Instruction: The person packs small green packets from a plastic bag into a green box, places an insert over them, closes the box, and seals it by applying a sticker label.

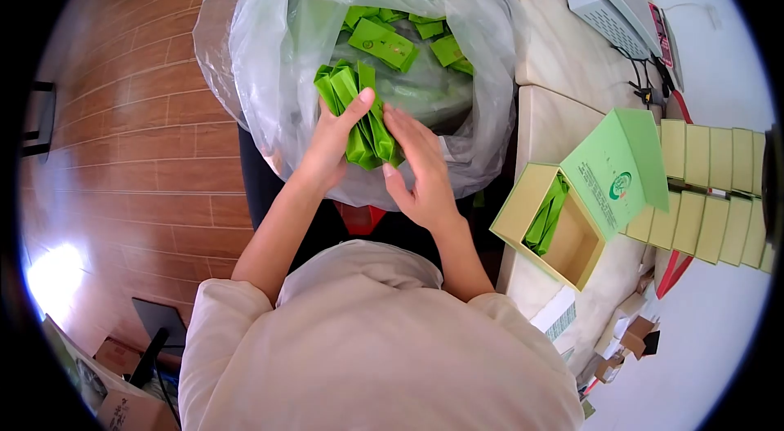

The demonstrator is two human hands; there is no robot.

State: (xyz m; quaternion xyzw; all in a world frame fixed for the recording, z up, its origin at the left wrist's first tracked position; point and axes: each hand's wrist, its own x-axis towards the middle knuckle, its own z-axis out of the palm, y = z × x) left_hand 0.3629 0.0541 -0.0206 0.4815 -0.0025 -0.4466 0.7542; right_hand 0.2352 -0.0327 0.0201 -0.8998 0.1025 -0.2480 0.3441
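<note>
Between my hands is a bunch of several shiny green packets [349, 96], held over the near rim of a large clear plastic bag [269, 64]. My left hand [333, 137] is closed round the bunch, its thumb across the front. My right hand [418, 166] presses against the bunch's right side with fingers and thumb. More green packets [384, 43] lie loose inside the bag. To the right, an open light-green box [510, 211] holds some green packets [547, 216] along its left side, and its printed lid [621, 178] stands raised.
On the marble-look counter [543, 125], a grey machine with a red switch [600, 2] stands at the back right. Rows of closed boxes [706, 153] line the wall. Small cartons [629, 337] are lower right. Left is a wood-look floor [155, 129], with a cardboard box [122, 406] at lower left.
</note>
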